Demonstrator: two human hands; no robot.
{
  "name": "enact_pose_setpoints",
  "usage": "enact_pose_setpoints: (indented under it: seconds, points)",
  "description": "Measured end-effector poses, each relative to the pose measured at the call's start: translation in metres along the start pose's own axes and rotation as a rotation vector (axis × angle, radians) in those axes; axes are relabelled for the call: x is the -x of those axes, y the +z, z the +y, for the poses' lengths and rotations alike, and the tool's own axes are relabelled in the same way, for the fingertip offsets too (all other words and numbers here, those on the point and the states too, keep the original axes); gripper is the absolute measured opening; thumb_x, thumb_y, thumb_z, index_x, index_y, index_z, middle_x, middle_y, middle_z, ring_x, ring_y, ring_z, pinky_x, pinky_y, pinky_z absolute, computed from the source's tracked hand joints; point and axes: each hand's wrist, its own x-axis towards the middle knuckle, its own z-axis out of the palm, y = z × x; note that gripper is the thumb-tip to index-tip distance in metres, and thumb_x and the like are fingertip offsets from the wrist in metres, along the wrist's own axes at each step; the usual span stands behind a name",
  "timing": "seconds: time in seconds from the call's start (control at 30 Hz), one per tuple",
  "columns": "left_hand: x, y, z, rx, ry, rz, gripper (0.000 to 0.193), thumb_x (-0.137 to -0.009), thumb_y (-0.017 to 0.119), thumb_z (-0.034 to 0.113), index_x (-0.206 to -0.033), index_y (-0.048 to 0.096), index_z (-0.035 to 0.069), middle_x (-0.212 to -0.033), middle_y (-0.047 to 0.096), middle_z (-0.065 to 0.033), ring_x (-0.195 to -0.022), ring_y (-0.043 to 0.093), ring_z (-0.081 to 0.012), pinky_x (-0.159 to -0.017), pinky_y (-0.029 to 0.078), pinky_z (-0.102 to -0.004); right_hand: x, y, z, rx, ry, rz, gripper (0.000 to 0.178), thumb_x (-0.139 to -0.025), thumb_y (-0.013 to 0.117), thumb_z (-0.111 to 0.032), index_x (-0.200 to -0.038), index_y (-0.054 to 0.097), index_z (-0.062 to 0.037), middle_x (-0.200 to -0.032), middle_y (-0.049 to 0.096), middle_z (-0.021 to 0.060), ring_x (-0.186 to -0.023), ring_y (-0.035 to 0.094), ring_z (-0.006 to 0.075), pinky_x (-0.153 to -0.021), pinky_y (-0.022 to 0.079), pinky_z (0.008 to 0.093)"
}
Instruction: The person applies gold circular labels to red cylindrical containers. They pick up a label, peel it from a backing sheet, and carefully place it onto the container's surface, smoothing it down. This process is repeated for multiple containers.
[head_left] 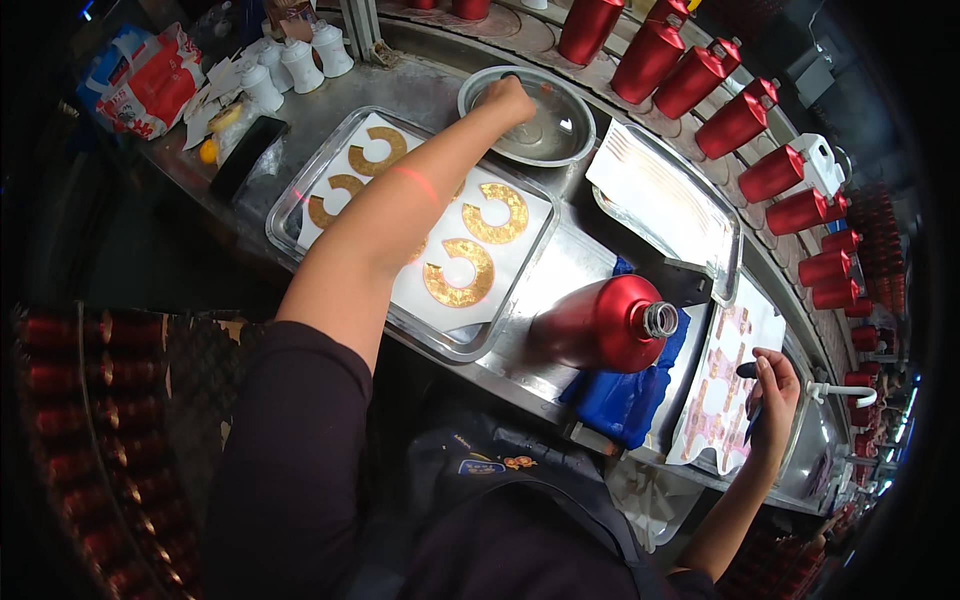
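My left hand reaches across into a round metal bowl of clear liquid, its fingers closed; a dark bit shows at them, but what they hold is hidden. Under that forearm lies a metal tray with white paper and several gold C-shaped decals. My right hand has its fingers closed around a slim dark tool, over a white sheet with a printed pattern. Between the hands a glossy red bottle with a bare threaded neck leans on a blue cloth.
Several red bottles stand along the curved conveyor behind the bench. A second tray holds stacked white sheets. White lidded jars, a dark phone-like slab and a red-white bag sit at the far left.
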Motion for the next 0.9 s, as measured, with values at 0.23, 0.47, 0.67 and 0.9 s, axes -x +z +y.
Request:
enact_pose_setpoints:
  seconds: [0.23, 0.47, 0.67, 0.9]
  points:
    - [0.021, -0.045, 0.0, 0.842, -0.329, -1.119, 0.025, -0.096, 0.069, 0.029, -0.084, 0.056, 0.01, -0.06, 0.052, 0.0011, -0.049, 0.05, -0.0076, -0.041, 0.039, -0.0201, -0.003, -0.016, 0.034, -0.045, 0.049, 0.034, 0.021, -0.096, 0.064, -0.016, -0.109, 0.068, 0.0005, -0.083, 0.071, 0.0077, -0.043, 0.035, -0.001, -0.041, 0.024, 0.0165]
    - [0.121, -0.118, -0.039, 0.381, -0.185, -1.051, 0.033, -0.098, 0.065, 0.032, -0.099, 0.06, -0.001, -0.081, 0.07, -0.0125, -0.063, 0.07, -0.0194, -0.052, 0.057, -0.0273, -0.016, -0.009, 0.041, -0.014, 0.057, -0.011, 0.024, -0.097, 0.063, -0.017, -0.111, 0.068, 0.0006, -0.083, 0.071, 0.0088, -0.042, 0.036, -0.0003, -0.04, 0.026, 0.0173]
    - [0.187, -0.143, -0.085, 0.393, -0.2, -0.691, 0.03, -0.096, 0.067, 0.022, -0.105, 0.059, -0.005, -0.1, 0.07, -0.0122, -0.086, 0.071, -0.0161, -0.064, 0.057, -0.0246, -0.023, 0.001, 0.048, -0.045, 0.02, -0.08, 0.026, -0.101, 0.059, -0.019, -0.116, 0.063, 0.0021, -0.084, 0.07, 0.0088, -0.038, 0.036, 0.0006, -0.036, 0.029, 0.0175]
    - [0.191, -0.162, -0.154, 0.224, -0.228, -0.058, 0.014, -0.088, 0.067, 0.007, -0.095, 0.059, -0.003, -0.081, 0.071, -0.0141, -0.072, 0.07, -0.0221, -0.059, 0.055, -0.032, -0.026, 0.001, 0.047, -0.043, 0.006, -0.072, 0.024, -0.099, 0.061, -0.019, -0.113, 0.066, 0.0003, -0.084, 0.071, 0.0088, -0.041, 0.037, -0.0002, -0.038, 0.026, 0.0179]
